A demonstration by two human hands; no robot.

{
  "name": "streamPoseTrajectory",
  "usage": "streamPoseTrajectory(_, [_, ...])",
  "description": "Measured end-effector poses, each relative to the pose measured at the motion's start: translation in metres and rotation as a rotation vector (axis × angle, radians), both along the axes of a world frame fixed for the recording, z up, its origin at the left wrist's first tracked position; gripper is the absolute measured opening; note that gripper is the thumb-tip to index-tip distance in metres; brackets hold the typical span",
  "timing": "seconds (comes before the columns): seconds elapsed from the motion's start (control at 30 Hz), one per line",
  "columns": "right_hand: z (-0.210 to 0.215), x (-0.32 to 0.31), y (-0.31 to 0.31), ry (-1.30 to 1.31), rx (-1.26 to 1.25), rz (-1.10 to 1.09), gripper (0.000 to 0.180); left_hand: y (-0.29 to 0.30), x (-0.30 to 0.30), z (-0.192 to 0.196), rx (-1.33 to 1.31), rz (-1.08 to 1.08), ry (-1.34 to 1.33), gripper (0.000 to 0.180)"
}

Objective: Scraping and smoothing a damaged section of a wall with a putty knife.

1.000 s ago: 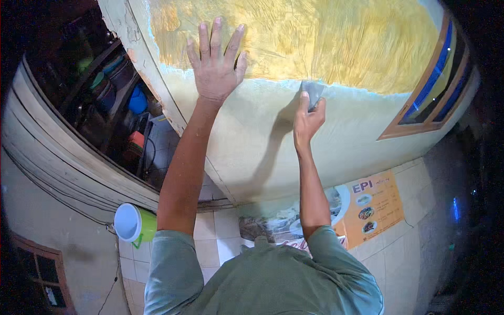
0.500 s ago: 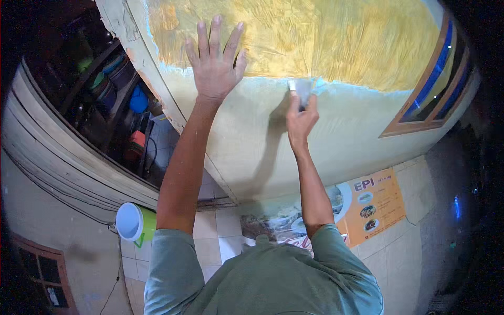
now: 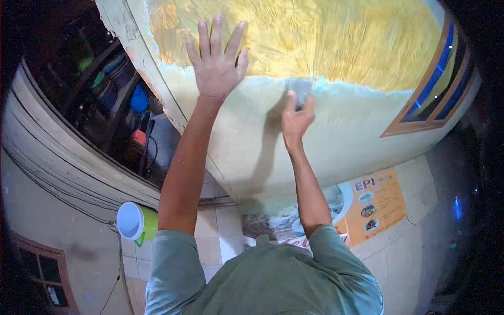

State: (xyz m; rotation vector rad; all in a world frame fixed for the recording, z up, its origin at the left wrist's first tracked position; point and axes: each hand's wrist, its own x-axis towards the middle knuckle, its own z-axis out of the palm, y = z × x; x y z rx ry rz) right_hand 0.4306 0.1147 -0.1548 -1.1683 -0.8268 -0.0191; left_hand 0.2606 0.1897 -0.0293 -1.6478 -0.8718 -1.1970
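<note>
My left hand (image 3: 218, 73) lies flat with spread fingers on the wall, its fingers over the yellow-ochre patch (image 3: 362, 50) and its palm across the patch's lower edge. Lower and to the right, my right hand (image 3: 298, 121) grips a flat grey scraper (image 3: 300, 92), thumb on its left part. The scraper is at the ragged pale-blue line where the ochre meets the cream wall (image 3: 336, 126). It is slightly blurred, and whether its edge touches the wall is hard to tell.
A wood-framed window (image 3: 420, 105) bounds the wall at right. On the left, a peeling door frame (image 3: 152, 79) borders a dark room with shelves. Below stand a green-and-white bucket (image 3: 149, 223) and, on the tiled floor, a printed banner (image 3: 388, 210).
My right hand has shifted slightly left and down with the scraper, which now shows its grey face more fully. My left hand stays in nearly the same place.
</note>
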Motion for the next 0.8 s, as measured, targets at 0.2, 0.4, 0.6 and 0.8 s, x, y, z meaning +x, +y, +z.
streamPoseTrajectory(0.2, [-0.001,0.017,-0.003,0.062,-0.012,0.031,0.027,0.002,-0.003,-0.009,0.010,0.011,0.007,0.069])
streamPoseTrajectory(0.4, [-0.006,0.001,-0.005,-0.021,-0.034,0.116,0.030,0.002,-0.004,-0.007,-0.009,-0.033,0.002,0.066])
streamPoseTrajectory(0.6, [-0.001,0.013,-0.007,0.016,-0.065,-0.056,0.030,0.001,-0.001,-0.007,0.013,-0.008,-0.003,0.068])
streamPoseTrajectory(0.8, [0.008,0.019,0.000,0.008,-0.023,0.014,0.035,0.005,-0.004,-0.003,-0.005,-0.011,0.002,0.068])
